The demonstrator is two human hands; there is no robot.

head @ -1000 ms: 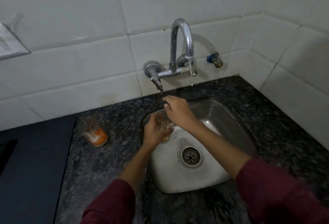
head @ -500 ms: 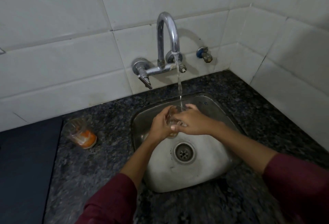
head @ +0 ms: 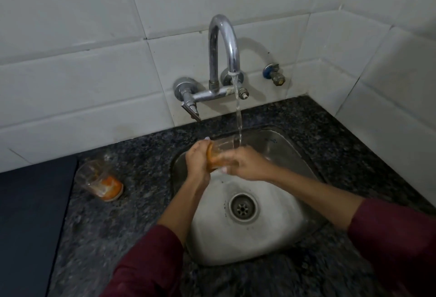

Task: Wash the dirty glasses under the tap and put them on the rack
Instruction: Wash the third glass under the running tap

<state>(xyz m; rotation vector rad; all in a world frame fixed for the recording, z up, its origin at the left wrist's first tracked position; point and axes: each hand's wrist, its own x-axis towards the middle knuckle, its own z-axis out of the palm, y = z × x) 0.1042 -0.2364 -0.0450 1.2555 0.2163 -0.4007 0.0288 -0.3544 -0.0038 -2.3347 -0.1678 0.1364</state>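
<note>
Both hands hold a clear glass with an orange-stained base over the steel sink. It is tipped on its side, mouth to the right, where the water stream from the chrome tap meets its rim. My left hand grips the base end. My right hand wraps the front of the glass. A second dirty glass with orange residue at its bottom stands on the dark granite counter, left of the sink. No rack is in view.
The sink drain lies below my hands. A dark flat panel borders the counter on the left. White tiled walls close in behind and on the right, with a small capped valve beside the tap.
The water started running a second ago. The glass has tipped from upright onto its side under the stream, with my right hand moving from its top to its front.
</note>
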